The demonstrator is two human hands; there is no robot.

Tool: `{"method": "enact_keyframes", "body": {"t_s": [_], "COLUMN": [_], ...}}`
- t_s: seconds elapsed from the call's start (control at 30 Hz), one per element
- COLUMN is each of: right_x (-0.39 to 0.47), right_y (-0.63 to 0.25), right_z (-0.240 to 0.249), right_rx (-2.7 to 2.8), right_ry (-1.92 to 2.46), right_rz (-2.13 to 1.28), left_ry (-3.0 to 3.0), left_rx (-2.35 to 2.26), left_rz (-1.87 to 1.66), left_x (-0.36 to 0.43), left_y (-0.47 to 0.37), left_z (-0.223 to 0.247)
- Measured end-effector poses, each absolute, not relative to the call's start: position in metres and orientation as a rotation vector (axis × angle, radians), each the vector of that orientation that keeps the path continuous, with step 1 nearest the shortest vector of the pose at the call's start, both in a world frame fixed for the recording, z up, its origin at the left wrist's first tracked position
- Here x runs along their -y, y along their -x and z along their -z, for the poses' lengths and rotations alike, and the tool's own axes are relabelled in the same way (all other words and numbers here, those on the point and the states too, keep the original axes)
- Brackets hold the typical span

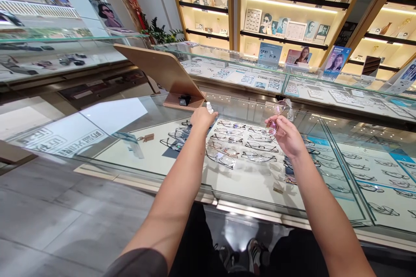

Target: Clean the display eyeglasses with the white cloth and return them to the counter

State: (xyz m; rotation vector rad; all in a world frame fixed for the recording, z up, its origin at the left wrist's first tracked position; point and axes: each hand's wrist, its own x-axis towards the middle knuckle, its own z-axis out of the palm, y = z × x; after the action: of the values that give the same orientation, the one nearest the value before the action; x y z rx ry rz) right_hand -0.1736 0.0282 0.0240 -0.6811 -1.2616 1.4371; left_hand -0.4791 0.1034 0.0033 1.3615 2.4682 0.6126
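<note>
My left hand (pixel 202 118) reaches out over the glass counter and is closed around a small white bottle (pixel 209 106), whose top sticks up above the fingers. To the right, my right hand (pixel 287 136) pinches a pair of thin-rimmed eyeglasses (pixel 278 107), raised above the counter and turned on end. A clear, whitish piece (pixel 289 111) hangs beside the lens; I cannot make out what it is. Below both hands, rows of eyeglasses (pixel 260 156) lie on a white surface under the glass of the display case (pixel 240 181).
A tilted mirror or board on a wooden stand (pixel 186 99) is on the counter beyond my left hand. A brown tag (pixel 148 137) lies left of the eyeglasses rows. Another glass showcase (pixel 227 58) runs behind, before lit shelves (pixel 289 2). Grey floor tiles (pixel 65 216) are at lower left.
</note>
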Motion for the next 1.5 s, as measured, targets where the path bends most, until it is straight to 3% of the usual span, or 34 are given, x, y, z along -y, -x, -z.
{"method": "enact_keyframes", "body": {"t_s": [0.2, 0.4, 0.57, 0.7, 0.87, 1.5], "right_x": [-0.027, -0.028, -0.028, -0.026, -0.023, -0.022], "right_y": [0.173, 0.172, 0.171, 0.174, 0.178, 0.19], "right_z": [-0.026, -0.03, -0.03, -0.031, -0.031, -0.023], "right_rx": [1.233, 1.203, 1.191, 1.201, 1.207, 1.219], "right_ry": [0.658, 0.627, 0.617, 0.639, 0.654, 0.719], "right_rz": [-1.448, -1.431, -1.427, -1.407, -1.351, -1.319], "left_ry": [-1.28, -1.133, -1.14, -1.095, -1.02, -0.985], "left_rx": [-2.421, -2.346, -1.707, -1.173, -0.912, -0.614], "left_rz": [-0.714, -1.501, -1.875, -1.634, -1.322, -1.082], "left_x": [-0.087, -0.067, -0.063, -0.056, -0.041, -0.037], "left_y": [0.475, 0.477, 0.461, 0.429, 0.386, 0.362], "left_z": [-0.021, -0.041, -0.051, -0.049, -0.036, -0.009]}}
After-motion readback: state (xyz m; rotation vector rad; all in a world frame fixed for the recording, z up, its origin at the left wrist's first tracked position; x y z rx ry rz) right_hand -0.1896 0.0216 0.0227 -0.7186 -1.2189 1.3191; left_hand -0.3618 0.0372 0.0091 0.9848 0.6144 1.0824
